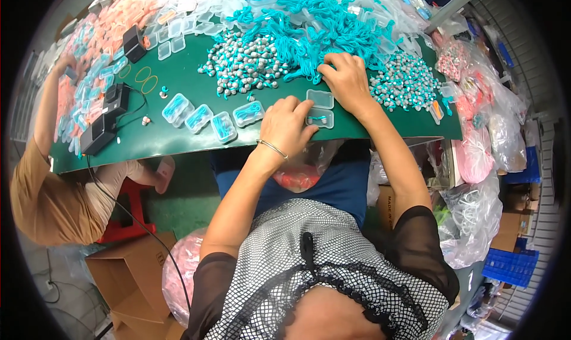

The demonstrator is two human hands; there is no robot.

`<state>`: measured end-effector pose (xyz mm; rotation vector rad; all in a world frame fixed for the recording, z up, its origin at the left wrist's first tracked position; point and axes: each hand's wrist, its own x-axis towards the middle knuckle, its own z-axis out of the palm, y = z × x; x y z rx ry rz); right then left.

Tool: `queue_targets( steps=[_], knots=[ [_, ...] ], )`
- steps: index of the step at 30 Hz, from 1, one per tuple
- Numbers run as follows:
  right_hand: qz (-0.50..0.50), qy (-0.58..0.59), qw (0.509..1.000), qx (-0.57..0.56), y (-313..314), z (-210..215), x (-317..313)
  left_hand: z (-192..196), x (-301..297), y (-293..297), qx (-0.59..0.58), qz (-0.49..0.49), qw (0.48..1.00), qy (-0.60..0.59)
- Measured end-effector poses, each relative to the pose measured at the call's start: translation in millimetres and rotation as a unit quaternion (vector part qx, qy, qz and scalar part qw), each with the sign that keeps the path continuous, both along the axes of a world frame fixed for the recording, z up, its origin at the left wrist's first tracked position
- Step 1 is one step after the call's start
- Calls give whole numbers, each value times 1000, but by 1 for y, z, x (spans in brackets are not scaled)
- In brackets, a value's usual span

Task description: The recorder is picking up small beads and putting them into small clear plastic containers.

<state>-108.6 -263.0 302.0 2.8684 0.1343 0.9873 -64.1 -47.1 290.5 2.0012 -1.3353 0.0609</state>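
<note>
On the green mat (178, 138) near its front edge, the left hand (287, 126) lies palm down with its fingers bent, the fingertips (307, 108) pressing on a small clear plastic case (319, 119). The case is hinged and lies open, its lid half (320, 98) flat just beyond it; something teal shows through the lower half. A thin metal bangle (273, 149) circles the left wrist. The right hand (346, 78) lies just behind the open case, fingers curled down into the edge of a tangled heap of teal cords (309, 24); whether it grips a cord I cannot tell. The two hands are close but not touching, the case between them.

To the left of the left hand a row of four filled cases (211, 117) lies on the mat, clear and rounded, each with teal inside. Behind them is a mound of small grey-and-teal earbuds (244, 60), and a second such mound (404, 81) lies right of the right hand. Two orange rubber bands (146, 78) rest flat farther left. Empty clear cases (178, 27) pile up at the back. At the far left another person's arm (47, 108) reaches onto the table.
</note>
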Motion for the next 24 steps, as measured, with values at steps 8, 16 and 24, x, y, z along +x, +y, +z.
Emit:
queue_targets(
  steps=[8, 16, 24],
  knots=[
    [36, 16, 999, 7, -4, 3, -14, -4, 0, 1, -29, 2, 1000, 6],
    [37, 18, 999, 31, -5, 3, -13, -5, 3, 0, -35, 2, 999, 15],
    [35, -13, 997, 69, 0, 11, -26, -6, -2, 3, -39, 2, 999, 19]
  ],
)
